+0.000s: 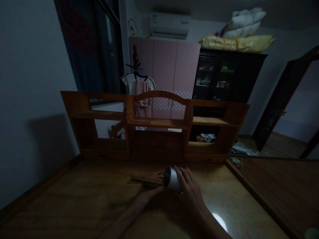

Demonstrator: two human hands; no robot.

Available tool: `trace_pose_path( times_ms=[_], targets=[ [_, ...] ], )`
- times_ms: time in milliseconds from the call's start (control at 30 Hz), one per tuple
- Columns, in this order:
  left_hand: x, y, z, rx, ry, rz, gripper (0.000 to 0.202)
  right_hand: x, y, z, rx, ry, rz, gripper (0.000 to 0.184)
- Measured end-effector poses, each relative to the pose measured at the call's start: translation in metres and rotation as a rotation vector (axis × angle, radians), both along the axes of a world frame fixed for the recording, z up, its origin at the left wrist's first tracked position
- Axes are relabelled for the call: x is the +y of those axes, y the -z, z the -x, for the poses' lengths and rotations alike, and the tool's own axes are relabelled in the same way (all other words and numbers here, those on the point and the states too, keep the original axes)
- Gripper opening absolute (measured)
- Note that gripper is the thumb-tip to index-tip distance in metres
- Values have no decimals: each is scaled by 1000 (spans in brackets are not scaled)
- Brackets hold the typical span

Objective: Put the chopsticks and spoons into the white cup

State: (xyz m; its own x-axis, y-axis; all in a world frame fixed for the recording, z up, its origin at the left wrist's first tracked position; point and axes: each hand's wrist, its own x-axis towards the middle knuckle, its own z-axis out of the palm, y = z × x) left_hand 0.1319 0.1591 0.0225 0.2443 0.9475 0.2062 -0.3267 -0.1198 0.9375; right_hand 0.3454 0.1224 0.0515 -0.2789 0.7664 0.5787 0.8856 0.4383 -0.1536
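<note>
A whitish round cup (172, 179) lies tilted on its side above the wooden bed board, its mouth facing left. My right hand (188, 184) is wrapped round its right side and base. A bundle of wooden chopsticks (147, 180) points left out of the cup's mouth, with the other ends inside. My left hand (152, 191) is closed around the chopsticks close to the rim, thumb below and fingers behind. Something pale shows in the mouth beside the sticks, too dim to name.
A wooden shelf headboard (157, 123) with several compartments stands ahead. A raised wooden edge (259, 196) runs along the right side. Behind are a pink wardrobe (164, 63), a dark cabinet (229, 76) and hanging clothes (139, 86). At left is a white wall (32, 99).
</note>
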Motion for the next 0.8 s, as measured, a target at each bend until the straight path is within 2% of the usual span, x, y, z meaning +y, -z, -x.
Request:
trace_pose_path(
  times_ms=[333,533,800],
  targets=[
    [-1,1,2,-30,55,18,39,-2,-1,2,-12,39,-26,94],
    [1,6,1,-80,45,74,36,-2,-2,2,-40,42,-34,95],
    [-1,5,-1,-135,-1,146,31,-3,-2,2,-53,51,-22,95]
  ],
)
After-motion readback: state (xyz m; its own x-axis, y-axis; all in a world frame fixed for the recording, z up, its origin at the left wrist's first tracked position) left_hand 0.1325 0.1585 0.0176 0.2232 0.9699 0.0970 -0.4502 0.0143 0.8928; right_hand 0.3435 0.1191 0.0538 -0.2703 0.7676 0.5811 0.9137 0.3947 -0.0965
